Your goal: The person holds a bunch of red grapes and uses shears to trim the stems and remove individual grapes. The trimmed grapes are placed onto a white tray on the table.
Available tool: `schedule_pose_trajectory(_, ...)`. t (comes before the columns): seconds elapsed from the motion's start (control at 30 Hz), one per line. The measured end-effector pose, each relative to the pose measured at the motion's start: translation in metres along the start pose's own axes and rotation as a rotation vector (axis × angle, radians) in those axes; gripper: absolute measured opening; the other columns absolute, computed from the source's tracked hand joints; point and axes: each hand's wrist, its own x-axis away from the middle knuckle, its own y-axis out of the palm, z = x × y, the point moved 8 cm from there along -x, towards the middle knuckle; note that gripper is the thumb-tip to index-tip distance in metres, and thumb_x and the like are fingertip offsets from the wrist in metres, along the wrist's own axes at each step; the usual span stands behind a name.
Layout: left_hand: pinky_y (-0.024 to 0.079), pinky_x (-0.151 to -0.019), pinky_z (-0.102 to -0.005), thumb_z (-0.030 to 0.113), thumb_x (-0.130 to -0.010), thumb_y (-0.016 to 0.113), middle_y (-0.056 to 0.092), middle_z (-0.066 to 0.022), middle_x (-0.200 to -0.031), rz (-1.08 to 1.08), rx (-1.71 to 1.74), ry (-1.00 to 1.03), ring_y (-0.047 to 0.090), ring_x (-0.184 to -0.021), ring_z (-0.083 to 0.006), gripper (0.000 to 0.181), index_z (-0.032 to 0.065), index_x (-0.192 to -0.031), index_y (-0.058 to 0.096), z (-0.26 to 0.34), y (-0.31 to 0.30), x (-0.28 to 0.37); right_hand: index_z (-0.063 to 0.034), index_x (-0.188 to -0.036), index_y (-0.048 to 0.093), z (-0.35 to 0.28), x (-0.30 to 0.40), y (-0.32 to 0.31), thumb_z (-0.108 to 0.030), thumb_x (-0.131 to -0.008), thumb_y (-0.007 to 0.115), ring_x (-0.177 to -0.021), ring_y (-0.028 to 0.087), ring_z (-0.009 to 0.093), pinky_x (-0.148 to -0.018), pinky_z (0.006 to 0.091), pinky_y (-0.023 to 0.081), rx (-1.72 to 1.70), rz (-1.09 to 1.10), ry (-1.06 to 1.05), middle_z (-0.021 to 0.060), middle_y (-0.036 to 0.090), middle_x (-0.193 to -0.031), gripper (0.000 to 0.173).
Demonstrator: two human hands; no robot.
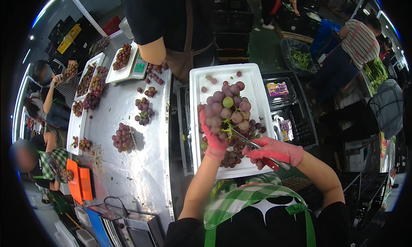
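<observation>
My left hand (213, 139), in a pink glove, supports a large bunch of grapes (227, 107) from below and the left, mostly purple with one green grape. My right hand (273, 152), in a matching glove, grips metal snips (249, 144) with red on the handle. Their blades reach in among the green stems at the near end of the bunch. Beneath both hands lies a white foam tray (262, 105) with loose grapes at its far end and smaller dark bunches (231, 158) at its near end. The hands partly hide those bunches.
Left stands a metal table (128, 163) with grape bunches (123, 137), a scale (136, 65) and an orange container (80, 182). A black crate (299, 108) with clear packs is right of the tray. A person (180, 28) stands just beyond the tray; several co-workers are around.
</observation>
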Motion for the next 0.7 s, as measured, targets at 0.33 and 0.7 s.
schedule_pose_trajectory(0.33,0.046,-0.091,-0.0306,0.053,-0.092,0.036,0.052,-0.0044,-0.118,-0.045,0.051,-0.111,0.053,-0.107,-0.0173,0.053,0.0128,-0.125,0.046,-0.009,0.008,0.005,-0.0055,-0.096,0.056,0.01,-0.013,-0.004,-0.027,-0.087,0.059,-0.064,0.055,0.008,-0.059,0.0227,0.049,-0.161,-0.011,-0.055,0.0018,0.056,-0.078,0.023)
schedule_pose_trajectory(0.7,0.044,-0.092,-0.0323,0.044,-0.094,0.04,0.053,-0.0026,-0.118,-0.304,0.237,-0.306,0.052,-0.109,-0.0172,0.042,0.0124,-0.121,0.047,-0.011,0.012,0.001,-0.0035,-0.094,0.053,0.0,-0.014,-0.019,-0.023,-0.083,0.063,-0.061,0.052,0.006,-0.054,0.0228,0.047,0.251,0.033,-0.129,0.0005,0.051,-0.075,0.025)
